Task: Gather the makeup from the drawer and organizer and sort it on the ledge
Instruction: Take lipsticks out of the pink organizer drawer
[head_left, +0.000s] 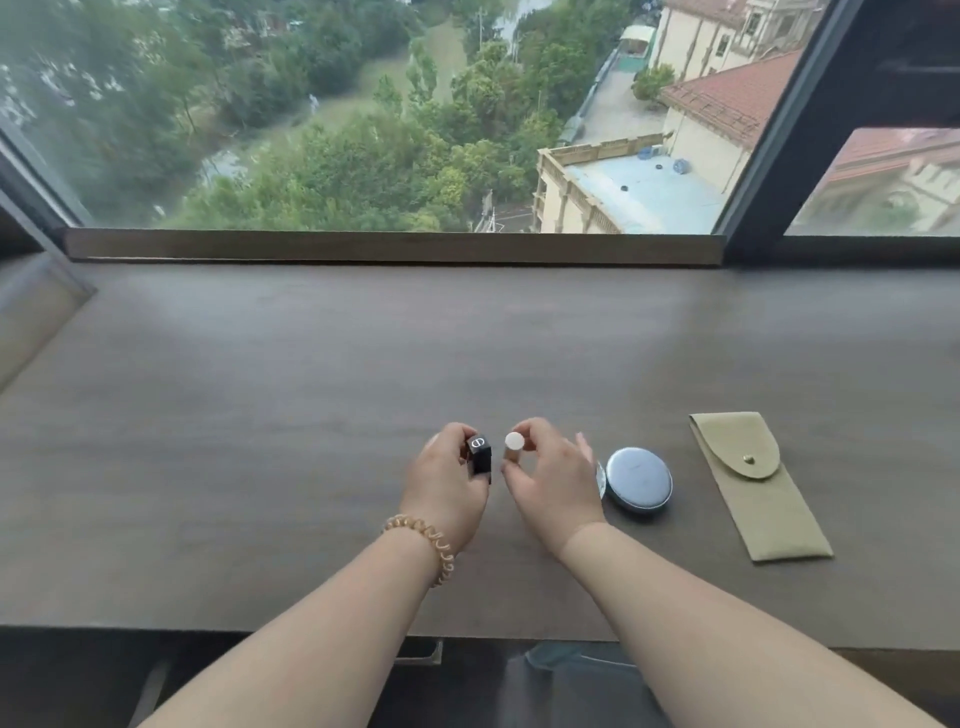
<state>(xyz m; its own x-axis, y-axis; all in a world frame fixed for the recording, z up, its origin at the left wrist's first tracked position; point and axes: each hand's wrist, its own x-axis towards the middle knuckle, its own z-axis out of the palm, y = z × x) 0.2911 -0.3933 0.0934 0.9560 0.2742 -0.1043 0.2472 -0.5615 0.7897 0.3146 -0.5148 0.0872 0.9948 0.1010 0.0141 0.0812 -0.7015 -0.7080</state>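
My left hand (445, 480) grips a black square lipstick tube (479, 457), held upright just above the dark wooden ledge (311, 389). Right beside it, my right hand (553, 475) pinches a small tube with a round white cap (514, 441); its body is mostly hidden by my fingers. The two tubes stand a few centimetres apart. A round grey-blue compact (639, 479) lies on the ledge just right of my right hand. Further right lies a flat olive fabric pouch (758, 486) with a snap flap.
The ledge runs up to a raised sill (395, 247) under a large window. A dark window frame post (769, 156) rises at the right. The ledge's front edge (208, 631) is near my forearms, with a metal pull (418, 652) below it.
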